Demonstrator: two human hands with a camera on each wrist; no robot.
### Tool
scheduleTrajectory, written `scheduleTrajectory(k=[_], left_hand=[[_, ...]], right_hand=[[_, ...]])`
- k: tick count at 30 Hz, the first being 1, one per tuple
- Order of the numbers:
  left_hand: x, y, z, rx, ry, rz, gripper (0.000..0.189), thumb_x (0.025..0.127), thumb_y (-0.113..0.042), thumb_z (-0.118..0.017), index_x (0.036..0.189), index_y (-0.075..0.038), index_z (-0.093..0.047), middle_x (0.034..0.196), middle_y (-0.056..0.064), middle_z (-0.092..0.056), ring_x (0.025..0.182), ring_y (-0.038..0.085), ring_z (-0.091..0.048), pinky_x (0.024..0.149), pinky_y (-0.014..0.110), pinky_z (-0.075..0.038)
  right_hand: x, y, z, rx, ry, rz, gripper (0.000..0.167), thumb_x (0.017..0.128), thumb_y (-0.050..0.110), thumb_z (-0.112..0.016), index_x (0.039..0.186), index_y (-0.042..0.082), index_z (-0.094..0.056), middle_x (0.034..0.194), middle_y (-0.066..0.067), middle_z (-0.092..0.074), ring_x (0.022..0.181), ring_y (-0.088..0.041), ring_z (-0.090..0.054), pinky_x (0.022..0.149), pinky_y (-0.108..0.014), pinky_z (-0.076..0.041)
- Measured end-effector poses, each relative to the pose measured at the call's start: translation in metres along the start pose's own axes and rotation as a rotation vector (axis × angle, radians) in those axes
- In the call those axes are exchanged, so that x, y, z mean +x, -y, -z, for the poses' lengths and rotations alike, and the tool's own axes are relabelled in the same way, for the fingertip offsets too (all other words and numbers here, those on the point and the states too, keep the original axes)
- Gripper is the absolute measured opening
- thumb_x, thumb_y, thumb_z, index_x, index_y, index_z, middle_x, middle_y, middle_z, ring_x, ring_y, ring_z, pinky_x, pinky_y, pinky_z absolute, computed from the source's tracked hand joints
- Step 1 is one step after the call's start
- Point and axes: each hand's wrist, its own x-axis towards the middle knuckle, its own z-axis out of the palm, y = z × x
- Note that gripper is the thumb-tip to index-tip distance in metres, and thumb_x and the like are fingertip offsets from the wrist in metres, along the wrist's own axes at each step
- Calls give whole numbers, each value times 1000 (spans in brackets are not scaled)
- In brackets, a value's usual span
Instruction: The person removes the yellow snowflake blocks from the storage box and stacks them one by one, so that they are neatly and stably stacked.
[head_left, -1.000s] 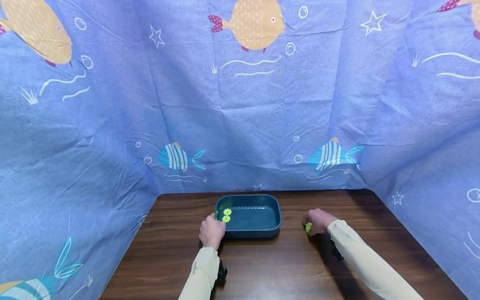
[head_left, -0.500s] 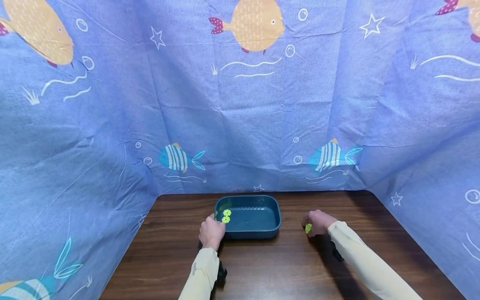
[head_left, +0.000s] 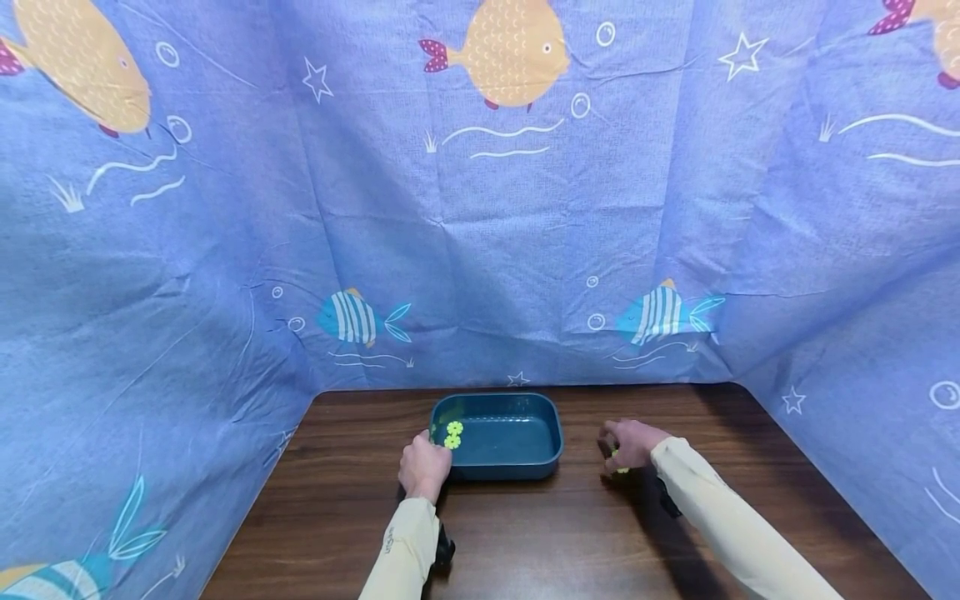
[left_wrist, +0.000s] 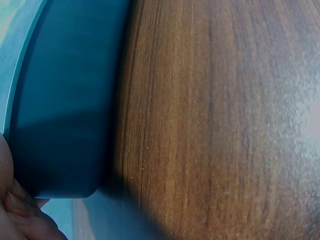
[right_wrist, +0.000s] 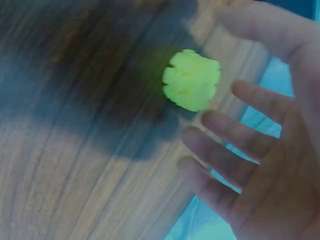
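Note:
My left hand (head_left: 424, 467) grips the near left corner of a dark teal rectangular tray (head_left: 502, 471); in the left wrist view fingers (left_wrist: 22, 215) are at the tray's end. Two yellow-green flower-shaped pieces (head_left: 453, 434) lie inside the tray at its left end. Off to the right, my right hand (head_left: 632, 443) is low over the table. A scalloped yellow-green flower-shaped piece (right_wrist: 191, 80) shows in the right wrist view between my spread thumb and fingers, with a gap on both sides. Fingers partly hide that piece in the head view.
The dark wood-grain table (head_left: 540, 542) runs back to a blue curtain (head_left: 510, 250) printed with fish, which also hangs at both sides. Bare tabletop separates the tray from my right hand.
The right hand has loosened from the yellow-green flower-shaped piece, its fingers spreading and shifting slightly left. My left hand keeps its hold on the tray, which stays put.

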Motion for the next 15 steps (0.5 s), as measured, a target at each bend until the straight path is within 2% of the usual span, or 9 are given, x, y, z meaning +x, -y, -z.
scheduleTrajectory(k=[2, 4, 6, 8, 11, 15], left_hand=[[0, 0, 0, 0, 3, 1, 47, 87, -14, -58, 133, -3, -64, 116, 23, -70, 95, 38, -67, 79, 56, -53], [0, 0, 0, 4, 9, 0, 46, 87, -14, -58, 131, -2, -65, 114, 23, -71, 94, 38, -67, 78, 56, -53], [0, 0, 1, 9, 12, -3, 43, 87, -14, -58, 128, -2, -66, 111, 23, -71, 92, 37, -67, 77, 55, -54], [1, 1, 2, 16, 13, -7, 39, 87, -14, -58, 124, -3, -68, 108, 22, -72, 89, 36, -67, 75, 54, -54], [2, 2, 3, 23, 7, -19, 32, 92, -18, -57, 117, -3, -70, 105, 21, -72, 87, 36, -67, 74, 54, -54], [2, 2, 4, 52, 14, -52, 31, 101, -25, -51, 111, -3, -70, 102, 22, -71, 88, 39, -67, 74, 55, -53]], right_hand=[[3, 4, 3, -23, -85, -22, 71, 85, 40, -76, 140, 2, -52, 132, -30, -59, 117, -43, -61, 93, -58, -51], [9, 9, 5, -29, -213, -43, 74, 91, 45, -69, 145, 0, -47, 137, -32, -55, 119, -47, -59, 92, -62, -50], [18, 16, 5, -34, -358, -41, 68, 94, 46, -65, 142, 0, -49, 132, -29, -59, 112, -45, -64, 86, -60, -53], [28, 28, 7, -29, -440, -28, 59, 95, 41, -62, 137, 0, -53, 126, -25, -62, 107, -41, -66, 85, -57, -54], [40, 54, 10, -18, -459, 0, 50, 95, 35, -63, 132, 2, -57, 124, -21, -64, 108, -38, -66, 88, -55, -53], [52, 94, 7, -2, -392, 62, 43, 95, 30, -63, 130, 5, -60, 124, -17, -64, 110, -33, -65, 92, -52, -53]])
